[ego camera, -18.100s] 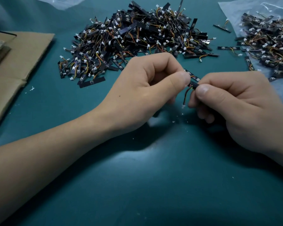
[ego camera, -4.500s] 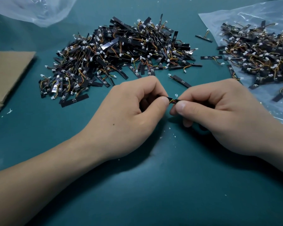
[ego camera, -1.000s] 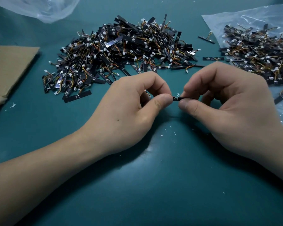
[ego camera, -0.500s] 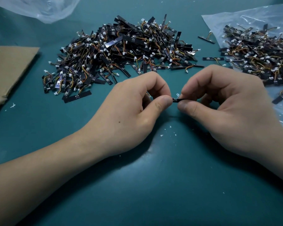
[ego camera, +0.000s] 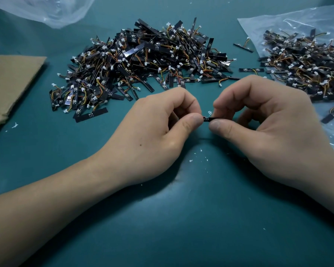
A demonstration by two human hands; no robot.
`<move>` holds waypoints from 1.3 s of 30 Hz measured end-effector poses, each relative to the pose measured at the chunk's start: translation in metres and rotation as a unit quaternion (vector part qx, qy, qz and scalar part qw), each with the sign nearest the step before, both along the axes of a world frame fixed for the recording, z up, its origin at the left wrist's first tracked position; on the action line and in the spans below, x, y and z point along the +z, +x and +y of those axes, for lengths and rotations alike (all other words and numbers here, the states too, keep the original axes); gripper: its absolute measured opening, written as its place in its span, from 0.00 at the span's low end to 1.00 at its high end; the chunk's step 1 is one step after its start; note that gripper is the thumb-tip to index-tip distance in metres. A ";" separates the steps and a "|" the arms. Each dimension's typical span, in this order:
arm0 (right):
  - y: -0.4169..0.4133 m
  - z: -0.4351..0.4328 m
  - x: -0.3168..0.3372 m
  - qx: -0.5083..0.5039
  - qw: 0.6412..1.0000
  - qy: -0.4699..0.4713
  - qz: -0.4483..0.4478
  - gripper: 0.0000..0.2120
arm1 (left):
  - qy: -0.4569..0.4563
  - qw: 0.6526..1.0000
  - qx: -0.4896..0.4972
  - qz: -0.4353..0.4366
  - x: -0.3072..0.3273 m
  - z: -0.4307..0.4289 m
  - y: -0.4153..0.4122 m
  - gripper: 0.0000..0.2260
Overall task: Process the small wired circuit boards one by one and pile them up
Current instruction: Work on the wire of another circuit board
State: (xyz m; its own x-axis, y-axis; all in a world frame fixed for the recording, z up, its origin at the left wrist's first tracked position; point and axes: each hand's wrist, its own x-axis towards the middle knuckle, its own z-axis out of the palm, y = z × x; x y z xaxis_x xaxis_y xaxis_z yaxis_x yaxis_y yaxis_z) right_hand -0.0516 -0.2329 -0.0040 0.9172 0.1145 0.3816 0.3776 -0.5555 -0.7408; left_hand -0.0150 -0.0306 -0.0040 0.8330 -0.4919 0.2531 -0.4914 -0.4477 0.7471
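One wide-angle camera, worn on the person's head, gives the only view. It faces forward and steeply down at the table (ego camera: 181,237), close in, so that both forearms (ego camera: 46,218) fill the lower frame. The heap of boards (ego camera: 147,60) lies in the upper middle. Just nearer the camera than the heap, the left grip (ego camera: 156,132) and right grip (ego camera: 268,132) meet on a small board (ego camera: 210,118). Left of the heap the cardboard (ego camera: 12,78) is cut by the edge; right of it, the plastic sheet (ego camera: 297,22) likewise.
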 end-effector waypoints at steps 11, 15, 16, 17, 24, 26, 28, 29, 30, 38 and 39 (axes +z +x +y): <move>-0.001 0.003 -0.002 -0.019 0.996 -0.080 0.033 0.10 | -0.063 0.997 0.032 0.010 -0.001 0.000 0.001 0.04; -0.003 0.003 -0.002 0.026 0.991 -0.125 0.043 0.20 | -0.112 0.992 0.048 0.012 -0.002 0.000 0.003 0.05; -0.003 0.002 -0.001 0.017 0.997 -0.068 0.023 0.19 | -0.142 0.988 0.061 0.022 -0.002 0.000 0.004 0.07; -0.002 0.000 0.000 -0.004 1.000 0.021 -0.005 0.16 | -0.165 0.983 0.077 0.031 -0.001 0.001 0.006 0.08; 0.010 -0.005 -0.008 -0.031 0.983 0.173 0.045 0.15 | 0.120 0.977 0.160 -0.074 -0.006 -0.001 -0.003 0.17; 0.005 -0.004 -0.010 0.019 0.996 0.070 0.052 0.14 | 0.261 0.949 0.149 -0.093 -0.006 -0.003 -0.007 0.23; 0.001 -0.003 -0.011 0.048 0.997 -0.010 0.051 0.13 | 0.300 0.941 0.134 -0.079 -0.004 -0.004 -0.008 0.27; 0.000 -0.003 -0.010 0.051 0.997 -0.041 0.042 0.12 | 0.301 0.942 0.127 -0.076 -0.004 -0.003 -0.008 0.27; -0.001 -0.002 -0.009 0.048 0.996 -0.063 0.035 0.12 | 0.300 0.943 0.122 -0.080 -0.004 -0.003 -0.008 0.28; -0.002 0.003 -0.005 0.017 0.997 -0.054 0.050 0.07 | 0.193 0.972 0.078 -0.104 -0.005 0.001 -0.003 0.19; -0.002 0.003 -0.005 0.016 0.997 -0.058 0.046 0.06 | 0.171 0.978 0.068 -0.102 -0.006 0.001 -0.002 0.20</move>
State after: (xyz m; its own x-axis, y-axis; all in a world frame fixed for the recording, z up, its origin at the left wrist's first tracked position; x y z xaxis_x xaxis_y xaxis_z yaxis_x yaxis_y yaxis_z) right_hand -0.0537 -0.2298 -0.0092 0.9431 0.1823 0.2783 0.3294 -0.6287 -0.7045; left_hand -0.0172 -0.0294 -0.0100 0.8459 -0.4649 0.2616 -0.5333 -0.7255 0.4351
